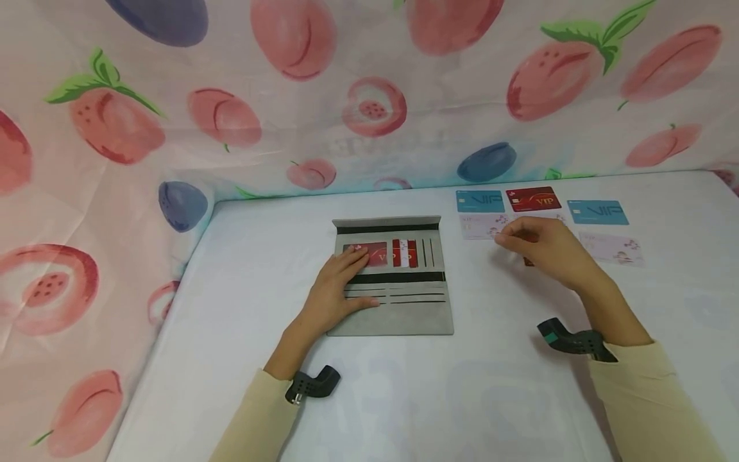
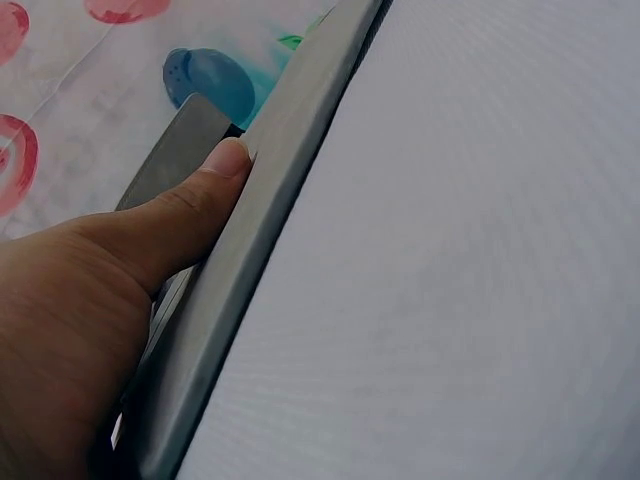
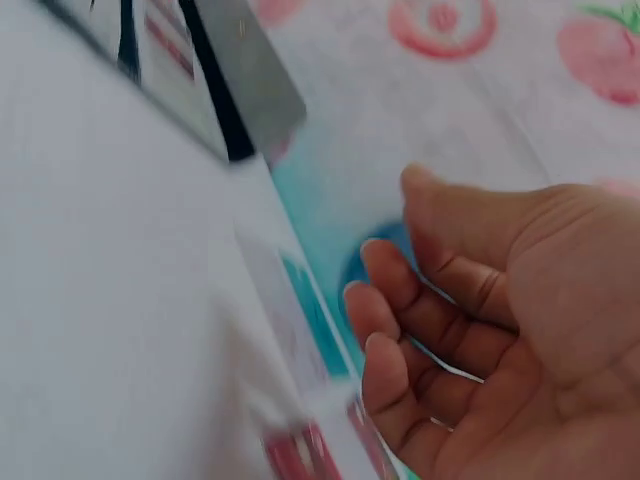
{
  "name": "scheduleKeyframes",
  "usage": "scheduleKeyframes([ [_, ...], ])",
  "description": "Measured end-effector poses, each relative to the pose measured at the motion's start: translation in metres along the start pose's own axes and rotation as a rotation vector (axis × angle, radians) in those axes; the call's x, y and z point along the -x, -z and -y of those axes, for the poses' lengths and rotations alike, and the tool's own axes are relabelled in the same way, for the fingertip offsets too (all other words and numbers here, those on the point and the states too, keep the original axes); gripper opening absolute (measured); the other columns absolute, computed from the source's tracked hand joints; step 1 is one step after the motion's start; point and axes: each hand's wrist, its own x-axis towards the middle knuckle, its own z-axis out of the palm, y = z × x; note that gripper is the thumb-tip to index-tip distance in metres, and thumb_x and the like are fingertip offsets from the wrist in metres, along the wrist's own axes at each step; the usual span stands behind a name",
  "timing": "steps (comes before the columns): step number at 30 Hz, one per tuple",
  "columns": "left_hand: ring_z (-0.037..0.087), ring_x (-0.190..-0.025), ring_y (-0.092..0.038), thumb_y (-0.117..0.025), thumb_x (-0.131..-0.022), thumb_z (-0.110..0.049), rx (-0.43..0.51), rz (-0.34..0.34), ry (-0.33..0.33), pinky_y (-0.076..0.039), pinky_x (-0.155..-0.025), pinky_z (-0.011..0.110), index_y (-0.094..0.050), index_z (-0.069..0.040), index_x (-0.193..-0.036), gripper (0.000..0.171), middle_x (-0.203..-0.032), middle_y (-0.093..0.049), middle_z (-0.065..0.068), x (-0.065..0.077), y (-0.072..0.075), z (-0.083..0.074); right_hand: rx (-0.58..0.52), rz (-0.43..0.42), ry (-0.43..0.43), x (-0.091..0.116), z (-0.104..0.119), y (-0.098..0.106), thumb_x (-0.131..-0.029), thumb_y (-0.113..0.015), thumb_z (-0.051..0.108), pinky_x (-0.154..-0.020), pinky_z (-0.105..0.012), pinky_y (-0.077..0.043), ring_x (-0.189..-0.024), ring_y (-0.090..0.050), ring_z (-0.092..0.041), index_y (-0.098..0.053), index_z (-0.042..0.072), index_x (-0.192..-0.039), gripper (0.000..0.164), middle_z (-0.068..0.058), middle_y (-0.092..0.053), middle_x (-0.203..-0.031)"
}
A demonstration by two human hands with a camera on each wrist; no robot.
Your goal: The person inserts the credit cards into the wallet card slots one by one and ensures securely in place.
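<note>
A grey card wallet (image 1: pixel 398 322) lies unfolded on the table, with red VIP cards (image 1: pixel 378 254) and a whitish strip showing in its upper section. My left hand (image 1: pixel 331 289) rests on the wallet's left side, fingers spread over the upper section; the thumb (image 2: pixel 200 205) lies along the grey surface in the left wrist view. To the right, my right hand (image 1: pixel 548 250) hovers above rows of cards, fingers loosely bent. Nothing shows between those fingers (image 3: pixel 385 375) in the right wrist view. Beneath this hand, a dark red card (image 1: pixel 528 262) is mostly hidden.
Behind the right hand lie a blue VIP card (image 1: pixel 480 201), a red VIP card (image 1: pixel 534 199) and another blue one (image 1: pixel 598 212). Pale pink cards (image 1: pixel 612 249) form a nearer row. A fruit-print cloth (image 1: pixel 427 122) stands along the white table's back edge.
</note>
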Motion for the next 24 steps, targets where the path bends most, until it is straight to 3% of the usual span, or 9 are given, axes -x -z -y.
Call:
scheduleKeyframes([
  [6,0.023,-0.141,-0.024,-0.081,-0.075,-0.041,0.008,-0.005,-0.002,-0.014,-0.116,0.041,-0.046,-0.006,-0.142,0.084,-0.148,-0.040,0.006,0.000,0.000,0.000,0.069,-0.052,-0.112,0.014,-0.037,0.024,-0.094,-0.055,0.049,-0.067,-0.030,-0.047,-0.097,-0.048,-0.032,-0.061,0.003,-0.109,0.048,-0.018,-0.059,-0.107],
  [12,0.023,-0.142,-0.024,-0.080,-0.075,-0.041,0.010,0.000,-0.001,-0.013,-0.116,0.041,-0.046,-0.005,-0.142,0.083,-0.148,-0.040,0.007,0.000,0.001,-0.001,0.036,-0.102,-0.225,0.024,-0.060,0.032,-0.095,-0.051,0.050,-0.068,-0.038,-0.041,-0.103,-0.044,-0.036,-0.060,-0.001,-0.117,0.056,-0.025,-0.056,-0.118],
  [18,0.023,-0.142,-0.023,-0.080,-0.075,-0.041,0.011,0.000,0.002,-0.013,-0.116,0.041,-0.045,-0.005,-0.142,0.084,-0.148,-0.040,0.007,0.001,0.001,-0.001,0.051,-0.110,-0.202,0.026,-0.075,0.032,-0.097,-0.051,0.044,-0.070,-0.039,-0.038,-0.100,-0.045,-0.035,-0.060,-0.004,-0.115,0.053,-0.026,-0.058,-0.112],
  [24,0.023,-0.142,-0.023,-0.080,-0.075,-0.041,0.007,0.002,-0.003,-0.013,-0.116,0.041,-0.045,-0.005,-0.142,0.084,-0.149,-0.039,0.006,0.001,0.000,0.000,0.113,-0.132,-0.184,0.027,-0.087,0.032,-0.096,-0.052,0.045,-0.067,-0.035,-0.042,-0.099,-0.046,-0.036,-0.060,0.001,-0.111,0.047,-0.024,-0.058,-0.112],
])
